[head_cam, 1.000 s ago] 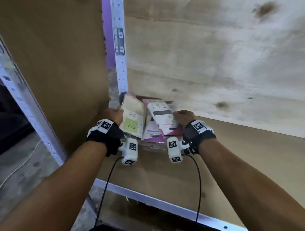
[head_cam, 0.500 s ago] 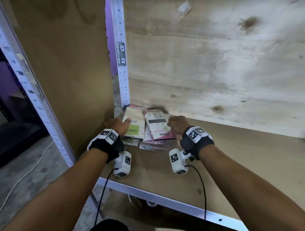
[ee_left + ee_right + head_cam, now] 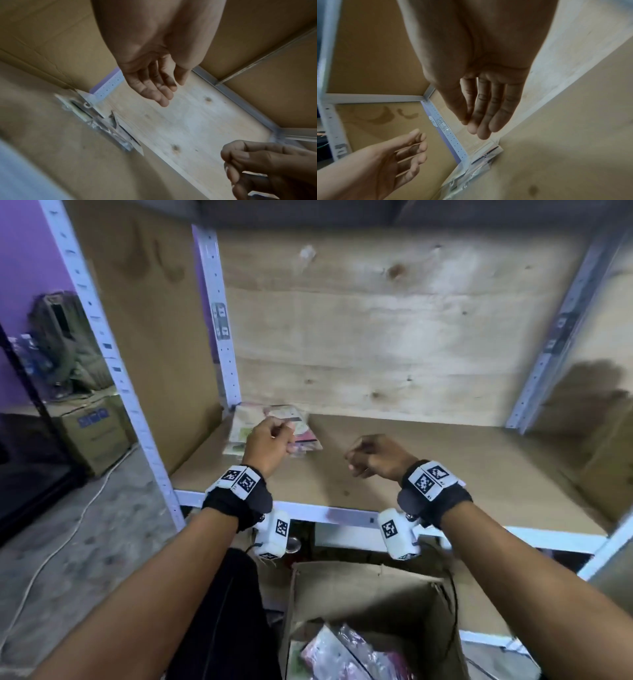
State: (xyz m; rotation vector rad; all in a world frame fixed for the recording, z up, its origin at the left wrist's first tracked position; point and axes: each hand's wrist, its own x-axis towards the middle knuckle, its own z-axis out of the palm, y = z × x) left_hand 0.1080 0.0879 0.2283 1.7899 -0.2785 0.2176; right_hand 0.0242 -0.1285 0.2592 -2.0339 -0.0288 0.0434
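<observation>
Closest to the person, below both forearms, stands an open cardboard box (image 3: 363, 571) with loose plastic-wrapped packets (image 3: 342, 652) lying in its bottom. Above it the two bare forearms reach forward side by side. Each wears a black wrist band carrying a small white camera, the left camera (image 3: 274, 534) and the right camera (image 3: 399, 537), hanging under the wrists at the front edge of the shelf (image 3: 445, 467).

The left hand (image 3: 269, 445) is raised over the shelf with its back turned up. Its fingers (image 3: 159, 86) droop loosely, a little bent, and hold nothing. The right hand (image 3: 376, 455) floats at about the same height, apart from the left and bent in at the wrist towards it. Its fingers (image 3: 486, 112) lie close together and nearly straight in the wrist view, look loosely curled from above, and are empty too. Neither hand touches the shelf board.

Just beyond and below the left fingers, well to the left of the right fingers, the stack of packets (image 3: 239, 424) lies flat in the back left corner of the shelf, partly hidden by the left hand. Past the fingertips of both hands rises the pale plywood back panel (image 3: 376, 337), and beside the stack stands the perforated metal upright (image 3: 219, 337).
</observation>
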